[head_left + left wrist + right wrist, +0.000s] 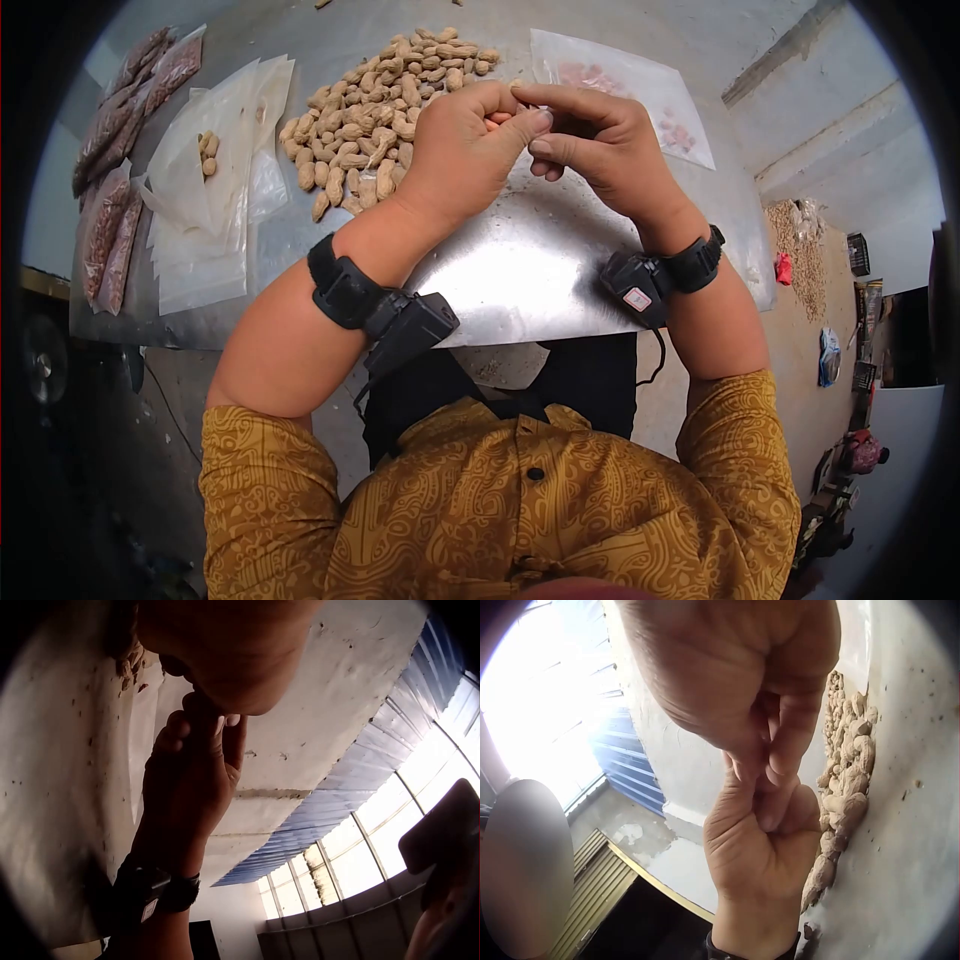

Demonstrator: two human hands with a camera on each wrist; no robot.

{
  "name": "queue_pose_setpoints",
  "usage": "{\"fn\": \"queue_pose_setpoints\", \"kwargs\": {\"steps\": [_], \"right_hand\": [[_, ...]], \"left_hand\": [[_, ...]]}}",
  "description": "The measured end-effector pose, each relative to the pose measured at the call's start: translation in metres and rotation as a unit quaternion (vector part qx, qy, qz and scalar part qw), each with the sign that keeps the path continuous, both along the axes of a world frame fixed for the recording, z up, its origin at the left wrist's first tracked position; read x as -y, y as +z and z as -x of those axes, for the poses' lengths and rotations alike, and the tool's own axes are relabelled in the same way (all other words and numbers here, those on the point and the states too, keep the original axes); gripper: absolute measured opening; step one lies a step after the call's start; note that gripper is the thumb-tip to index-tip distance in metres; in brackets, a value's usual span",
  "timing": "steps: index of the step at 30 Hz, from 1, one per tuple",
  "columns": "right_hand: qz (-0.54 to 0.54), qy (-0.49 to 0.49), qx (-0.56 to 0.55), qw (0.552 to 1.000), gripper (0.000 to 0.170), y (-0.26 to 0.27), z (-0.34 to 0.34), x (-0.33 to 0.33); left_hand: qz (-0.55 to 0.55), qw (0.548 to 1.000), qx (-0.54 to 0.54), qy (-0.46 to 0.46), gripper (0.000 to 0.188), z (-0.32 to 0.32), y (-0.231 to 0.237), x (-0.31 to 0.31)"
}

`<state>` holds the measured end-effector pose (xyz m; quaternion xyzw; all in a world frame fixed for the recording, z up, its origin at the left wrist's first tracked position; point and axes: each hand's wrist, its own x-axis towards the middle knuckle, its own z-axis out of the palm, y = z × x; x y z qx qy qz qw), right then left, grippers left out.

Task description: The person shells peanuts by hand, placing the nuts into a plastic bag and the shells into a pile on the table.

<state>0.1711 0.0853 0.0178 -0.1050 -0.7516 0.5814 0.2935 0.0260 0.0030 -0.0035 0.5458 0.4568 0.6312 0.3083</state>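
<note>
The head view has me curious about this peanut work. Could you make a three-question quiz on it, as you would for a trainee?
1. True or false: the left hand and the right hand are held wide apart.
2. In the head view, where are the filled reddish-brown bags?
A. In the right hand
B. At the left end of the metal table
C. On the shirt
3. Fill the gap: in the head view, the clear bag with pinkish pieces lies to the ___ of the peanut heap on the table.

Key: 1. False: they meet at the fingertips. 2. B. 3. Right.
</note>
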Motion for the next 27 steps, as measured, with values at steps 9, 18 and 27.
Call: {"fn": "queue_pose_setpoints", "kwargs": {"steps": [9,18,27], "right_hand": [[0.133,-0.018,-0.099,0.986,0.03,-0.008,0.008,0.004],[0.119,-0.067,-0.147,0.98,0.036,-0.008,0.015,0.004],[-0.33,-0.115,-0.111,0.93,0.037,0.006,0.015,0.004]], "left_hand": [[0.019,0.992,0.125,-0.019,0.02,-0.005,0.009,0.005],[-0.01,0.953,0.299,-0.054,0.022,-0.006,0.0,-0.004],[0.1,0.85,0.464,-0.227,0.021,0.011,-0.009,-0.007]]}}
